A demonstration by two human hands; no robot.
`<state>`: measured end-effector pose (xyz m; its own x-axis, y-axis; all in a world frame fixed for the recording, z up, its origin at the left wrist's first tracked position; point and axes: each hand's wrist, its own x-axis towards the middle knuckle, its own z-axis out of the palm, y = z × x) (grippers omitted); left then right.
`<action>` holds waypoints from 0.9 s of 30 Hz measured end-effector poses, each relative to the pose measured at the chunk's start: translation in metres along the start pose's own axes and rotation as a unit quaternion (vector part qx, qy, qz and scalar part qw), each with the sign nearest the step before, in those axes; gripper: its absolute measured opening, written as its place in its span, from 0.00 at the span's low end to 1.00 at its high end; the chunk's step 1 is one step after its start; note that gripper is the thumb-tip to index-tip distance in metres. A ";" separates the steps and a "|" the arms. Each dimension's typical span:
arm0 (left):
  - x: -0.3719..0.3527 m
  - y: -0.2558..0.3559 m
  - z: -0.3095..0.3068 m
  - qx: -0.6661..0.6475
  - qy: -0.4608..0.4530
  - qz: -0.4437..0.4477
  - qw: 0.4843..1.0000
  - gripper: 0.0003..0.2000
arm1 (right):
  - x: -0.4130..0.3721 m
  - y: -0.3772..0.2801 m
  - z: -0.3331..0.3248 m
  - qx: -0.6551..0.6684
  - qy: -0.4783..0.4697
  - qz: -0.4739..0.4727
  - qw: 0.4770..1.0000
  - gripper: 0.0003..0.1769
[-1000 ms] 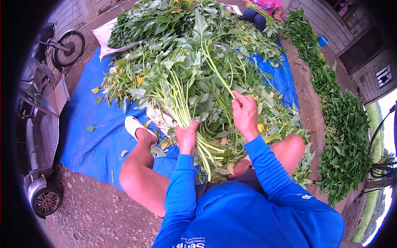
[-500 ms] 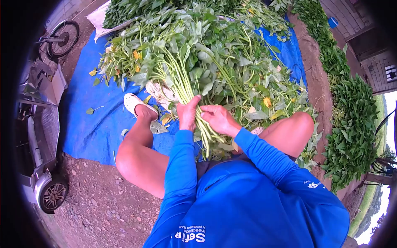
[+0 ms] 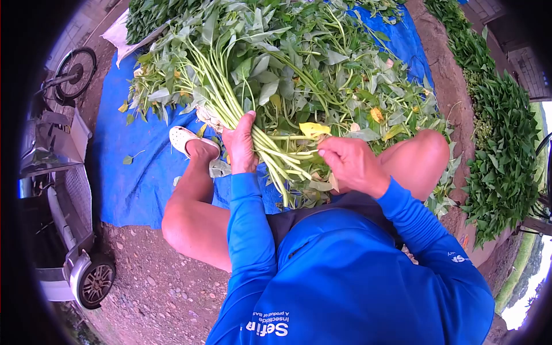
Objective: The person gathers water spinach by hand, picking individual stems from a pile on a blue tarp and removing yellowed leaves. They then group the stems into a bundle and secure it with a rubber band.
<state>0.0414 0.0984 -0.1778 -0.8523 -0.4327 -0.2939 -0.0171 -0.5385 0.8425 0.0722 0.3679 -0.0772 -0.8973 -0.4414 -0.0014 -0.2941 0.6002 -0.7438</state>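
A bunch of water spinach (image 3: 221, 95), its long pale green stems gathered together, is gripped by my left hand (image 3: 240, 144) with the thumb across the top. Its leaves point away from me onto the pile, and the cut ends spread toward my lap. To the right of those ends my right hand (image 3: 353, 164) is closed in a pinch, thumb against forefinger. A few stem ends splay sideways to its fingertips, which appear to hold one. A yellow leaf (image 3: 314, 130) shows just above the pinch.
A large heap of loose greens (image 3: 356, 86) covers the blue tarp (image 3: 138, 178) before me. More leafy greens (image 3: 494, 149) line the right side. A small-wheeled vehicle (image 3: 95, 282) and a bicycle wheel (image 3: 76, 75) stand left. My foot wears a pale clog (image 3: 181, 140).
My right hand has moved right, away from the bunch and my left hand. Some stem ends now fan out to the right, and a yellow leaf shows beside them.
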 end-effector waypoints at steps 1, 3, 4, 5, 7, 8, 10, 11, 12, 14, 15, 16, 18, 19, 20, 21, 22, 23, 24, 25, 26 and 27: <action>0.001 0.007 -0.003 0.007 0.010 -0.015 1.000 0.13 | 0.000 0.005 -0.016 0.053 -0.008 0.100 0.994 0.12; 0.003 0.019 -0.011 0.007 -0.020 -0.024 0.999 0.12 | 0.003 0.025 -0.048 -0.059 -0.005 0.159 0.986 0.14; 0.000 0.025 -0.009 -0.002 -0.029 -0.023 0.999 0.12 | 0.004 0.027 -0.057 -0.078 0.008 0.171 0.982 0.15; 0.002 0.028 -0.013 0.006 -0.044 -0.030 0.999 0.14 | 0.001 0.026 -0.057 -0.029 0.044 0.150 0.987 0.15; -0.003 0.034 -0.007 -0.033 -0.057 -0.042 0.997 0.12 | 0.004 0.014 -0.054 0.020 0.061 0.031 0.997 0.16; -0.001 0.032 -0.009 -0.028 -0.054 -0.064 0.996 0.13 | 0.003 0.003 -0.044 0.023 0.041 -0.058 0.997 0.17; -0.004 0.030 -0.004 -0.019 -0.069 -0.059 0.996 0.14 | 0.008 -0.015 -0.016 0.094 -0.006 -0.192 0.977 0.16; -0.007 0.031 -0.002 -0.014 -0.068 -0.060 0.996 0.14 | 0.013 -0.020 -0.005 0.047 -0.017 -0.203 0.978 0.15; -0.009 0.031 0.002 -0.002 -0.071 -0.062 0.996 0.13 | 0.018 -0.023 0.005 0.000 -0.030 -0.214 0.976 0.13; -0.008 0.030 0.002 0.015 -0.079 -0.061 0.995 0.13 | 0.023 -0.021 0.013 -0.046 -0.067 -0.213 0.974 0.10; -0.008 0.031 0.002 0.024 -0.074 -0.062 0.995 0.13 | 0.027 -0.017 0.013 -0.048 -0.091 -0.204 0.974 0.08; -0.008 0.031 0.003 0.028 -0.075 -0.055 0.995 0.13 | 0.032 -0.015 0.012 -0.051 -0.115 -0.197 0.972 0.07; -0.005 0.031 -0.002 0.021 -0.072 -0.059 0.995 0.15 | 0.025 -0.017 0.009 -0.084 -0.074 -0.222 0.969 0.04; -0.001 0.030 -0.005 0.016 -0.070 -0.061 0.996 0.15 | 0.020 -0.020 0.007 -0.101 -0.051 -0.234 0.966 0.05; 0.002 0.029 -0.007 0.010 -0.069 -0.063 0.996 0.15 | 0.013 -0.025 0.006 -0.095 -0.015 -0.242 0.966 0.05; 0.004 0.027 -0.007 0.004 -0.068 -0.066 0.995 0.15 | 0.004 -0.031 0.005 -0.092 -0.029 -0.192 0.977 0.05; 0.004 0.029 -0.004 0.001 -0.049 -0.078 0.996 0.14 | -0.007 -0.038 0.005 -0.090 -0.043 -0.142 0.985 0.05; 0.004 0.026 -0.001 -0.002 -0.038 -0.067 0.997 0.14 | -0.015 -0.042 0.005 -0.089 -0.055 -0.091 0.990 0.05; 0.005 0.023 0.001 -0.005 -0.027 -0.057 0.998 0.13 | -0.020 -0.041 0.011 -0.053 -0.026 -0.089 0.994 0.04; 0.005 0.021 0.002 -0.007 -0.016 -0.047 0.999 0.13 | -0.026 -0.041 0.010 -0.045 -0.035 -0.081 0.995 0.04; 0.007 0.021 0.003 -0.023 0.001 -0.044 0.999 0.13 | -0.033 -0.038 0.007 -0.035 -0.044 -0.075 0.996 0.03; 0.008 0.025 0.001 -0.029 0.011 -0.043 0.999 0.11 | -0.039 -0.035 0.003 -0.024 -0.054 -0.067 0.996 0.04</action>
<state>0.0336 0.0820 -0.1593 -0.8376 -0.3987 -0.3734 -0.0583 -0.6143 0.7869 0.1182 0.3616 -0.0533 -0.8091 -0.5873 0.0210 -0.4260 0.5614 -0.7095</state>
